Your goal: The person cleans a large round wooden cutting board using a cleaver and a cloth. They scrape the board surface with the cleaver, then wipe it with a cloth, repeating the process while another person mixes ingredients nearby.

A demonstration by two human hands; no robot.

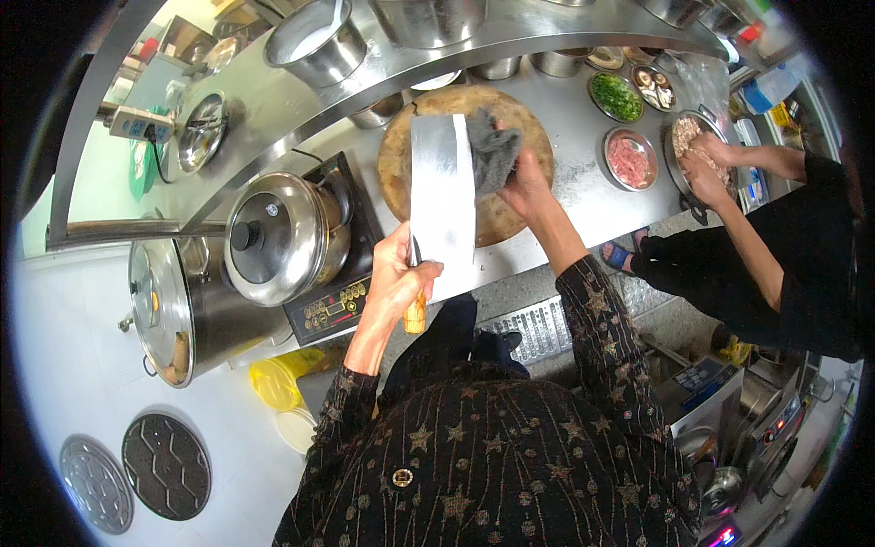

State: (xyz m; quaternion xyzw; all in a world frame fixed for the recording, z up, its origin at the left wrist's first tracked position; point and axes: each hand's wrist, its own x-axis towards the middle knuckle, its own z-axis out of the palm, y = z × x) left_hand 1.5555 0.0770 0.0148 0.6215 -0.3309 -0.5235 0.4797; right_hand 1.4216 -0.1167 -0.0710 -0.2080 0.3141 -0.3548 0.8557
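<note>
My left hand [396, 273] grips the wooden handle [414, 316] of a cleaver, its broad steel blade [443, 184] pointing away from me. In my right hand [528, 183] is a dark grey cloth [493, 150], bunched up against the blade's right edge. Part of the cloth may lie behind the blade; I cannot tell how much. Both are held above a round wooden chopping block [403, 147], whose middle the blade and cloth hide. The block rests on a stainless steel worktop [577, 174].
Left of the block, a lidded pot [277, 236] sits on an induction cooker [331, 308]. A steel shelf [383, 75] crosses above the worktop. To the right stand bowls of chopped greens [616, 96] and sliced meat [630, 163]. A co-worker's hands [707, 164] are in a pan of minced meat [685, 133].
</note>
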